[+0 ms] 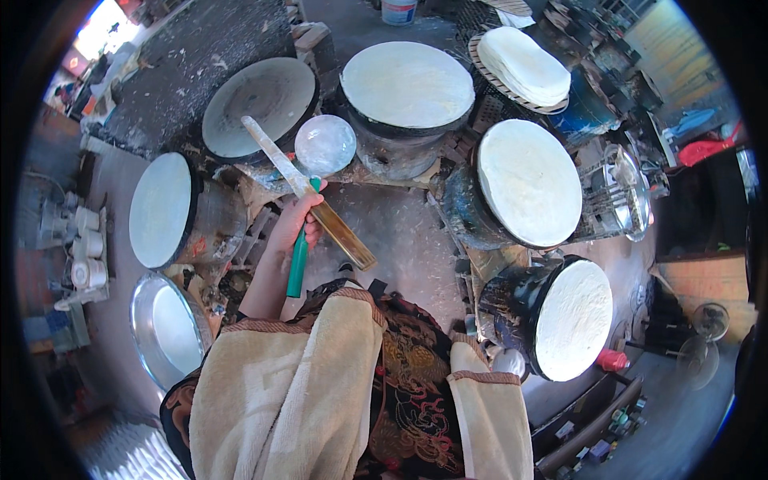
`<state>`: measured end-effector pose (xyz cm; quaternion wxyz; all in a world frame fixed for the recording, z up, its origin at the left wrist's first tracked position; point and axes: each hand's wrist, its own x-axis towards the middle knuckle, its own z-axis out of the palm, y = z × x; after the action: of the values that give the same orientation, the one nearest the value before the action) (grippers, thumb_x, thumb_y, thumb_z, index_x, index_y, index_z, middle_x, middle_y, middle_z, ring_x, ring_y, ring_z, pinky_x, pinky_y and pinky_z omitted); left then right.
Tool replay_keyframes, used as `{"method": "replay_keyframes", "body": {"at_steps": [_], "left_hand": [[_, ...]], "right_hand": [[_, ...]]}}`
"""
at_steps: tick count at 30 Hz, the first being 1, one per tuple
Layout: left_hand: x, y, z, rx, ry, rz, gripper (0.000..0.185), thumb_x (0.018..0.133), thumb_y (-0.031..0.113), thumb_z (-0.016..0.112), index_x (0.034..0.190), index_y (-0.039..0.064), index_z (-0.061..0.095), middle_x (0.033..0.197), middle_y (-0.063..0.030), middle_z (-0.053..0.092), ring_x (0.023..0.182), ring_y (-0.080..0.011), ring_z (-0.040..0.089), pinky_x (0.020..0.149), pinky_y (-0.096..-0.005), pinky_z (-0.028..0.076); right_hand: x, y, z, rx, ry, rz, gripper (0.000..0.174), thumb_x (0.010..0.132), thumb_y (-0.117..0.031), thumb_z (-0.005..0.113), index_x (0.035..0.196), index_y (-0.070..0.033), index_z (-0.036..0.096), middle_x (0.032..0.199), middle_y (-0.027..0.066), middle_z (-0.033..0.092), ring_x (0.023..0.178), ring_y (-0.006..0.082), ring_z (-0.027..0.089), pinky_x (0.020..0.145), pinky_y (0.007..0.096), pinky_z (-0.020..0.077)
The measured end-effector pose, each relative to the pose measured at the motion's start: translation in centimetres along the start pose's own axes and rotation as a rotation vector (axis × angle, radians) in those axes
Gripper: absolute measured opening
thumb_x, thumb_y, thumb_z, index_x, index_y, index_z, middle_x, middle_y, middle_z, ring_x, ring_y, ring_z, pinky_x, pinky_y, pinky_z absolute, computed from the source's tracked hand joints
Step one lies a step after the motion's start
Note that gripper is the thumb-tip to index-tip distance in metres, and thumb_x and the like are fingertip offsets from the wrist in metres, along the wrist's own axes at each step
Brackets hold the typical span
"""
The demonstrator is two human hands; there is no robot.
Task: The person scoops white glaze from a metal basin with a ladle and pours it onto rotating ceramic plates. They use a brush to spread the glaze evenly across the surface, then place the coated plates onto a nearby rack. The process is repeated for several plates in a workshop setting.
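My left hand (297,219) is raised in front of my body, closed around a long flat strip (342,234) and a green handle (297,264). The strip slants across the fist, its far end whitened with residue. Beyond it lies a round griddle (261,102) with a dark, bare top. A white-coated round bowl or dome (325,144) sits beside that griddle; which it is I cannot tell. Thin white sheets cover a far griddle (408,84), a left griddle (159,210), a right griddle (530,183) and a near-right griddle (574,321). My right hand is out of view.
Stacked white flatbreads (525,63) lie on a slatted tray (480,57) at back right. A shiny metal basin (171,330) stands at left. A bucket (399,11) is at the far edge, a pedestal fan (699,360) at right. Beige towels (288,384) hang over my clothing.
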<state>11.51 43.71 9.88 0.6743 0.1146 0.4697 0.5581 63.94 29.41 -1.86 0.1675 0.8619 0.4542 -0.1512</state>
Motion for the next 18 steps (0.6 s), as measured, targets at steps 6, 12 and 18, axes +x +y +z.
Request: {"method": "replay_keyframes", "body": {"at_steps": [6, 12, 18], "left_hand": [[-3.2, -0.6, -2.9, -0.140, 0.120, 0.048, 0.040, 0.093, 0.019, 0.058, 0.132, 0.011, 0.051, 0.061, 0.0061, 0.041, 0.039, -0.0047, 0.037, 0.033, -0.0206, 0.031], [-9.5, -1.5, -6.5, -0.257, 0.235, 0.131, 0.040, 0.096, 0.018, 0.054, 0.135, 0.011, 0.048, 0.055, 0.0067, 0.039, 0.037, -0.0035, 0.036, 0.030, -0.0186, 0.031], [-14.7, -1.4, -10.4, -0.300, 0.542, 0.236, 0.044, 0.096, 0.019, 0.052, 0.140, 0.015, 0.046, 0.054, 0.0072, 0.037, 0.036, -0.0036, 0.035, 0.030, -0.0190, 0.032]], "right_hand": [[6.8, -15.4, -0.1, 0.568, -0.011, -0.570, 0.052, 0.087, -0.050, 0.053, 0.083, -0.001, 0.070, 0.073, 0.0218, 0.066, 0.070, 0.0380, 0.064, 0.067, 0.0461, 0.0464], [14.4, -37.9, -3.9, 1.867, -0.675, -0.287, 0.026, 0.092, -0.032, 0.059, 0.086, -0.008, 0.066, 0.077, 0.0041, 0.065, 0.063, 0.0152, 0.055, 0.056, 0.0264, 0.0452], [22.9, -49.6, -10.3, 2.149, -0.616, 0.197, 0.029, 0.094, -0.043, 0.052, 0.095, -0.016, 0.062, 0.089, 0.0028, 0.064, 0.078, 0.0246, 0.056, 0.066, 0.0470, 0.0485]]}}
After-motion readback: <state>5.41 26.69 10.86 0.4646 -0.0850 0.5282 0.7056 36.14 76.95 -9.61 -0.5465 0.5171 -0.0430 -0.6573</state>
